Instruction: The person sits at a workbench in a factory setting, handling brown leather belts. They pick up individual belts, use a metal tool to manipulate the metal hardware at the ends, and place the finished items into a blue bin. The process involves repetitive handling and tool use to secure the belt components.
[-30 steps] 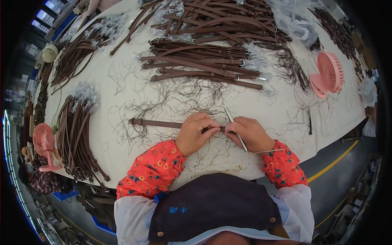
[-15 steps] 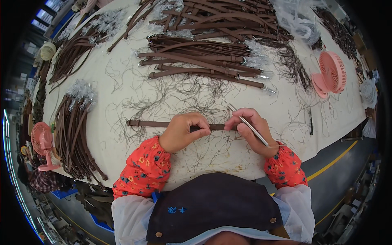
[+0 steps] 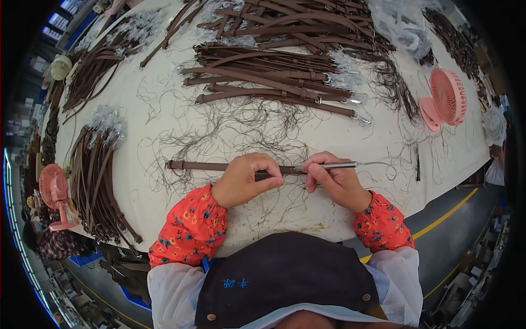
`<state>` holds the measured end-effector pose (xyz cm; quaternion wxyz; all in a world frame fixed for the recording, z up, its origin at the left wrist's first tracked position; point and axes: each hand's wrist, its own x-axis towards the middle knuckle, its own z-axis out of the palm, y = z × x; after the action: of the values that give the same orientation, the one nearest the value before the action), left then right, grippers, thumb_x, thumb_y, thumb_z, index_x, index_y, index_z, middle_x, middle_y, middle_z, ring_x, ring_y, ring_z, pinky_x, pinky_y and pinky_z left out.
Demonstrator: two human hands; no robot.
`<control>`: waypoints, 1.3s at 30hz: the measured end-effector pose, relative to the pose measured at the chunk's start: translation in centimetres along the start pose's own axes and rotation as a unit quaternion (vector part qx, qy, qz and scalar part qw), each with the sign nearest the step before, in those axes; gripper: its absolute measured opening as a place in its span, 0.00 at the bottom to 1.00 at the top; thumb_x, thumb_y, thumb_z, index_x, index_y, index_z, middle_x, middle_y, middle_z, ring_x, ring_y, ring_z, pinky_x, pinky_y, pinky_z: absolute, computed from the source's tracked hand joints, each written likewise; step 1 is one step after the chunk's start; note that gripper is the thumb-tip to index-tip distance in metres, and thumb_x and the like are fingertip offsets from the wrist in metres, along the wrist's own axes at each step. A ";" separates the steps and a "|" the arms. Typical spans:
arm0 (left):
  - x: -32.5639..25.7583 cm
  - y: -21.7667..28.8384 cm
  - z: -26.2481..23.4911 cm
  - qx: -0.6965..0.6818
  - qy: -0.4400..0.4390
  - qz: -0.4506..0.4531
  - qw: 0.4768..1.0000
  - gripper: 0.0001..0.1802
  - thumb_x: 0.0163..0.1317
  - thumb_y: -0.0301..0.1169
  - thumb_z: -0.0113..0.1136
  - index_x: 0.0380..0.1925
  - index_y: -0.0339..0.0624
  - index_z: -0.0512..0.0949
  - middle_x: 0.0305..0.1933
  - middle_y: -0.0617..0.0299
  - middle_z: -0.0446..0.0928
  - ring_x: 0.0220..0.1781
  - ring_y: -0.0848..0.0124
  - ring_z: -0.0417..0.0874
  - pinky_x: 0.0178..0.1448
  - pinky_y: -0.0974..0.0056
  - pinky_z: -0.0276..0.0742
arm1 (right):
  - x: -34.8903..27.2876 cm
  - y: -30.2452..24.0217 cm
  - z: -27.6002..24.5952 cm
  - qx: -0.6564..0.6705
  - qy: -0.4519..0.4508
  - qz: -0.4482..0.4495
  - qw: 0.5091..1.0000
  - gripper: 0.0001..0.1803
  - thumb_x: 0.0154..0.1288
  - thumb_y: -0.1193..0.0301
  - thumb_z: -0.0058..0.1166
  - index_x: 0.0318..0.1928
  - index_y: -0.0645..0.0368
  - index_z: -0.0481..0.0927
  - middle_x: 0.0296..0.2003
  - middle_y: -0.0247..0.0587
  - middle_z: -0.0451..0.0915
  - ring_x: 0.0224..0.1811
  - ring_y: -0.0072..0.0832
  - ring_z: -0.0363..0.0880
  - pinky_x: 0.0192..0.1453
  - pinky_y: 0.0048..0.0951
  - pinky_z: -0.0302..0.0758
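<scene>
A brown leather strap lies crosswise in front of me, its left end on the table and a loop near that end. My left hand is closed on it, thumb and forefinger pinching near its right part. My right hand grips a slim silver pen-shaped tool, held nearly level. Its left tip meets the strap just right of my left fingers. A thin cord trails from its other end. The strap's right end is hidden by my right fingers.
Loose dark threads litter the pale tabletop. Piles of brown straps with metal clasps lie beyond, another bundle at left. Pink fans stand on both sides. A thin black tool lies at right.
My right hand has turned the silver tool from a steep slant to nearly level, bringing its tip down to the strap. My left hand keeps its pinch.
</scene>
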<state>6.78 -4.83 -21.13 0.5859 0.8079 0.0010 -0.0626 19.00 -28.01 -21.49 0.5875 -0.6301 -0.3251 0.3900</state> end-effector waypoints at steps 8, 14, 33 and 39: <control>0.0 -0.2 0.2 0.001 0.004 0.007 1.000 0.04 0.60 0.27 0.70 0.31 0.40 0.83 0.36 0.63 0.83 0.42 0.70 0.82 0.51 0.64 0.76 | 0.1 -0.2 0.2 -0.024 0.015 0.007 1.000 0.13 0.78 0.67 0.49 0.50 0.65 0.77 0.29 0.37 0.83 0.30 0.18 0.83 0.36 0.21 0.80; 0.0 -0.1 0.2 0.006 0.004 0.008 1.000 0.04 0.60 0.27 0.70 0.31 0.40 0.83 0.36 0.63 0.84 0.42 0.70 0.82 0.51 0.64 0.76 | 0.1 -0.1 0.2 -0.034 0.015 0.002 0.999 0.13 0.78 0.66 0.49 0.50 0.65 0.77 0.29 0.37 0.83 0.30 0.19 0.83 0.36 0.22 0.80; 0.3 1.5 -0.2 0.127 0.058 0.128 0.982 0.10 0.55 0.33 0.73 0.36 0.46 0.83 0.43 0.65 0.82 0.47 0.65 0.80 0.55 0.59 0.70 | -0.1 0.5 -0.1 0.056 0.032 -0.040 0.997 0.12 0.79 0.68 0.46 0.49 0.64 0.76 0.29 0.37 0.82 0.30 0.19 0.82 0.35 0.22 0.79; 0.4 0.5 2.0 0.331 0.146 0.122 0.924 0.13 0.52 0.31 0.74 0.36 0.48 0.81 0.39 0.65 0.78 0.46 0.62 0.77 0.51 0.56 0.69 | -0.2 -0.4 -0.4 -0.020 0.063 -0.082 0.994 0.10 0.79 0.70 0.46 0.51 0.64 0.76 0.33 0.38 0.82 0.31 0.19 0.82 0.37 0.21 0.79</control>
<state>7.02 -6.93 -21.36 0.2817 0.9499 -0.0334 0.1313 19.24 -28.34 -21.01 0.6244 -0.6363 -0.3455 0.2931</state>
